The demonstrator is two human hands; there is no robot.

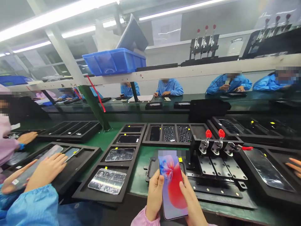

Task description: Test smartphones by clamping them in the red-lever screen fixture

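A smartphone [173, 191] with a lit red, blue and lilac picture stands tilted in front of me, its screen facing me. My left hand [154, 196] grips its left edge, the thumb along the side. On the right edge, my right hand [193, 201] is closed around the phone with the fingers mostly hidden behind it. A yellow tab [180, 159] shows at the phone's upper right. Just beyond the phone is a black clamping fixture [218, 185] with toggle clamps [217, 146]; two red handles point up and one lies to the right.
Black foam trays [138, 144] with dark screens and phones line the green bench [113, 125]. A co-worker's hands [44, 169] hold a clear panel at left; another hand [295, 166] reaches in at far right. A blue bin [115, 61] sits on the shelf above.
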